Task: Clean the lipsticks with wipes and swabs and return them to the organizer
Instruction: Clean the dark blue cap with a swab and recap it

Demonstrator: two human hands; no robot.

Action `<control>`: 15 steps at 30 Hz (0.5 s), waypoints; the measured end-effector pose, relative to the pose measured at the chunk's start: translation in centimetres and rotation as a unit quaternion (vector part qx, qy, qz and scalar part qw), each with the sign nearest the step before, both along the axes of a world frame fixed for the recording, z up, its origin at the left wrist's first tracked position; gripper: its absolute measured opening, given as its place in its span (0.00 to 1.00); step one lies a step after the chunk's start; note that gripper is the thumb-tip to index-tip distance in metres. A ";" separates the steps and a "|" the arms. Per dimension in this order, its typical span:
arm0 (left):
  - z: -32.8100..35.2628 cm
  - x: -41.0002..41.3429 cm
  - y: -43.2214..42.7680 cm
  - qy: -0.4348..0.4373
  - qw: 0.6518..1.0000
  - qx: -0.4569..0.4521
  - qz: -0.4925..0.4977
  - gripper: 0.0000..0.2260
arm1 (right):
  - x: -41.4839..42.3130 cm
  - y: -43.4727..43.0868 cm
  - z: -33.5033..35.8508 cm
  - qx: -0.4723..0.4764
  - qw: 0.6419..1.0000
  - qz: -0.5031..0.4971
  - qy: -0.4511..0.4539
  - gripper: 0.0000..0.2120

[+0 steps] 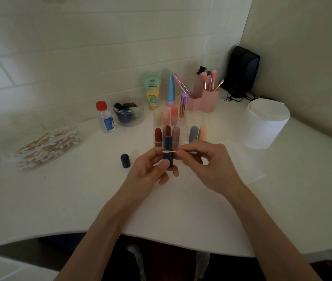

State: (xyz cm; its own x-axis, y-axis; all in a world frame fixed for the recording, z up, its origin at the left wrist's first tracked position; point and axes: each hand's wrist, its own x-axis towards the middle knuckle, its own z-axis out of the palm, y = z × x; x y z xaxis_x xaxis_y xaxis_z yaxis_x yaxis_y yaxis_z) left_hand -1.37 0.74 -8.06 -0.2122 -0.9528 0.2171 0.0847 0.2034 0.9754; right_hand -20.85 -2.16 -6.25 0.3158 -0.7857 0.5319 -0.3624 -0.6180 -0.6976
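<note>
My left hand (151, 169) grips an uncapped navy lipstick (168, 148) upright, its dark red stick showing at the top. My right hand (207, 165) pinches a cotton swab (169, 151) held level, and the swab's pink-stained tip touches the lipstick's navy tube. The navy cap (125, 160) stands on the table to the left. Behind my hands a clear organizer (189, 120) holds several capped lipsticks in red, pink, peach and grey. A white wipe (248, 165) lies flat on the table under my right hand.
A pile of cotton swabs (47, 146) lies at the left. A small bottle with a red cap (105, 117), a clear jar (129, 111), two tubes (153, 92), a pink brush holder (205, 96) and a white wipe tub (264, 123) stand behind. The table's front edge curves near me.
</note>
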 end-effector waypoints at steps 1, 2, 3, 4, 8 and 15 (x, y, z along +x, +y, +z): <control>0.0 0.0 0.0 -0.001 1.000 -0.001 -0.005 0.13 | 0.0 0.0 0.0 0.000 1.000 -0.001 -0.003 0.09; 0.0 0.0 0.0 0.003 1.000 0.000 -0.009 0.13 | 0.0 0.0 0.0 0.000 1.000 -0.001 -0.006 0.09; 0.1 0.0 0.0 0.009 1.000 0.002 -0.015 0.14 | 0.0 0.0 0.0 -0.001 1.000 0.000 -0.007 0.08; 0.1 0.0 0.0 0.014 1.000 0.002 -0.020 0.14 | 0.0 0.0 0.0 -0.002 1.000 0.002 -0.008 0.07; -0.2 0.2 -0.2 0.012 0.999 -0.006 -0.035 0.15 | 0.1 0.0 0.1 0.009 1.000 0.016 -0.011 0.08; -0.5 0.1 -0.4 -0.027 1.000 -0.014 -0.002 0.10 | 0.5 0.2 -0.3 0.023 1.000 0.003 -0.009 0.08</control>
